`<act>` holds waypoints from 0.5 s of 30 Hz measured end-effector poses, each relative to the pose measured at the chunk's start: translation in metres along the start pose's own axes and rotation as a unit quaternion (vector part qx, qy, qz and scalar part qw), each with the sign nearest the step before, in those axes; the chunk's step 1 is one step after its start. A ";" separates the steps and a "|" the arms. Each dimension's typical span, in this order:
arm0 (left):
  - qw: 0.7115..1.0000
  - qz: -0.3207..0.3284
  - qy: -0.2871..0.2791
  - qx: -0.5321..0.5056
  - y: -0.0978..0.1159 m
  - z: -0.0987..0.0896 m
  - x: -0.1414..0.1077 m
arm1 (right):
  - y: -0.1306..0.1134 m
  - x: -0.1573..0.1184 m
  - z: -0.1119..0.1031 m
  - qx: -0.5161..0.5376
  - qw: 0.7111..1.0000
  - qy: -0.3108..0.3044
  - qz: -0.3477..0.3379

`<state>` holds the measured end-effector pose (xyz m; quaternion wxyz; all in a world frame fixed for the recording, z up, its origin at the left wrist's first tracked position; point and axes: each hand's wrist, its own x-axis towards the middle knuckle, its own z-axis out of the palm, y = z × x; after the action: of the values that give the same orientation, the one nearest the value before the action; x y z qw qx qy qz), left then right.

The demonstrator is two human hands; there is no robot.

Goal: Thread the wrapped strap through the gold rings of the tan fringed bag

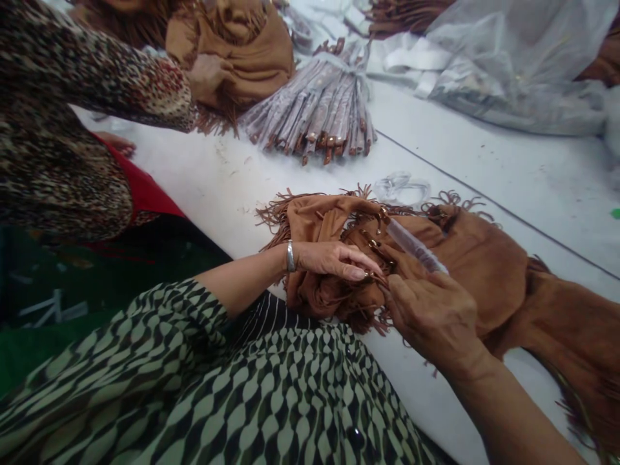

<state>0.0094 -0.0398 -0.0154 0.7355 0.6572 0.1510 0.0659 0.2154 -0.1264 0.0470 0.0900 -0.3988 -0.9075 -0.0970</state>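
A tan suede bag with long fringes (436,271) lies bunched on the white table (527,187), with brass-coloured fittings showing in its folds. My left hand (329,261), a silver bangle at its wrist, curls over a gathered fold of the bag. My right hand (433,316) grips a transparent plastic tube (414,244) lying across the bag. The fingertips of both hands meet near a small metal fitting (372,248), partly hidden by my fingers. What the tube contains is hard to tell.
A co-worker's leopard-print sleeve (92,84) reaches across to another suede bag (237,58). Beyond lie a bundle of plastic-wrapped brown straps (310,110) and a large transparent plastic bag (513,64). My patterned sleeve (194,381) fills the lower left.
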 end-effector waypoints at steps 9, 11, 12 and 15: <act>0.993 -0.040 -0.049 0.100 -0.006 0.009 0.000 | -0.020 -0.005 -0.021 -0.069 0.995 -0.040 -0.067; 0.992 -0.042 -0.068 0.101 -0.004 0.013 0.001 | -0.023 -0.002 -0.026 -0.079 0.992 -0.054 -0.089; 0.992 -0.034 -0.066 0.103 -0.003 0.015 0.001 | -0.025 0.000 -0.028 -0.085 0.990 -0.059 -0.099; 0.993 0.008 -0.020 0.117 0.000 0.024 0.003 | -0.030 0.006 -0.033 -0.109 0.984 -0.070 -0.118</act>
<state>0.0193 -0.0613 -0.0136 0.6561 0.7409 0.1379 0.0407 0.1920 -0.1497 0.0772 -0.0301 -0.3018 -0.9362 -0.1773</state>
